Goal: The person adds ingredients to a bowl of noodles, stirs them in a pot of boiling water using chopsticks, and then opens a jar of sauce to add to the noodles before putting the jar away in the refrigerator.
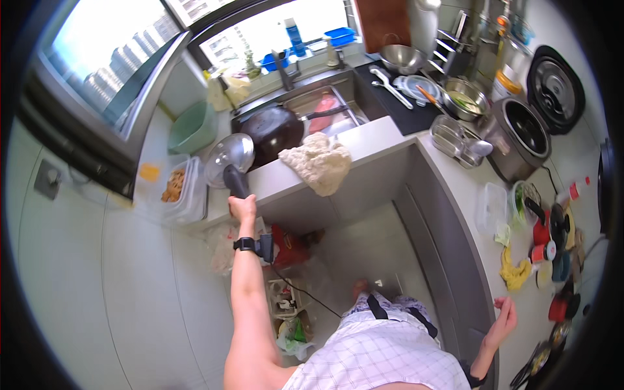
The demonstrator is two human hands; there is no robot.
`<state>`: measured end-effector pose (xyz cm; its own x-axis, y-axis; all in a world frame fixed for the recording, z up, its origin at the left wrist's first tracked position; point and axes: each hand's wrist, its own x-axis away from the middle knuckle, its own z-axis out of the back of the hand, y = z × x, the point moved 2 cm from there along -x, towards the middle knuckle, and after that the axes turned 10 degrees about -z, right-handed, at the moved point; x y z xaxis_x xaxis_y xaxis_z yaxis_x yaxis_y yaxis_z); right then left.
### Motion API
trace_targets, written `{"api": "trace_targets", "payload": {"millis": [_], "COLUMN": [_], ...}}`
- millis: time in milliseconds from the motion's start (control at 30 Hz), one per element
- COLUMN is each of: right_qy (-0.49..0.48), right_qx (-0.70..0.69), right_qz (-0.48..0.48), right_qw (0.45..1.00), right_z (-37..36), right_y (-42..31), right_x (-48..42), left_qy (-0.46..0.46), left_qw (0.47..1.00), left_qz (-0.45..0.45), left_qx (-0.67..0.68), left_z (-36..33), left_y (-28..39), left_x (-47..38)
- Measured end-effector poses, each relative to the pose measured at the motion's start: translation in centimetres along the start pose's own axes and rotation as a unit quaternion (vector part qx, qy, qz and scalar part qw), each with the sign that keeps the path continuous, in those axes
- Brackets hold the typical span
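Note:
My left hand [242, 207] grips a thick black handle [236, 181] at the left end of the sink counter. The handle overlaps a shiny round metal lid or pan [234, 148]; which piece it belongs to is unclear. Beside it, a dark wok [274, 129] sits tilted in the sink [370, 92]. A crumpled cream cloth [319, 161] hangs over the counter's front edge. My right hand [502, 324] is at the right counter's front edge, with fingers bent and no object visible in it. A yellow cloth [514, 270] lies nearest to it.
Left of the sink stand a green basin [192, 127] and a clear food container [178, 187]. On the right counter are an opened rice cooker [512, 141], metal trays [456, 141] and several jars. Bags [290, 243] and a bin [282, 297] stand on the floor.

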<state>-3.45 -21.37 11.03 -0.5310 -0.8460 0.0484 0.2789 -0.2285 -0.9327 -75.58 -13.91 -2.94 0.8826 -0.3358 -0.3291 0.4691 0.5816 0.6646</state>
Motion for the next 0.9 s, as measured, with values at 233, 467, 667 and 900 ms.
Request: {"api": "trace_targets", "payload": {"millis": [233, 467, 667, 900], "right_qy": [0.019, 0.03, 0.172, 0.219], "right_qx": [0.004, -0.069, 0.159, 0.325], "right_qz": [-0.021, -0.046, -0.036, 0.018], "right_qw": [1.0, 0.996, 0.971, 0.92], "right_z": [-2.7, -2.2, 6.9, 8.8], "right_y": [-1.9, 0.8, 6.0, 5.6], "right_x": [0.2, -2.8, -13.4, -24.6], "left_qy": [-0.108, -0.11, -0.162, -0.218], "left_qw": [0.994, 0.992, 0.975, 0.949], "left_qz": [-0.008, -0.051, -0.068, -0.09], "left_qx": [0.032, 0.034, -0.139, -0.209], "left_z": [-4.6, -7.7, -6.8, -6.1], "left_y": [-1.5, -6.2, -3.3, 1.6], "left_x": [-4.1, -7.9, -6.5, -2.8]}}
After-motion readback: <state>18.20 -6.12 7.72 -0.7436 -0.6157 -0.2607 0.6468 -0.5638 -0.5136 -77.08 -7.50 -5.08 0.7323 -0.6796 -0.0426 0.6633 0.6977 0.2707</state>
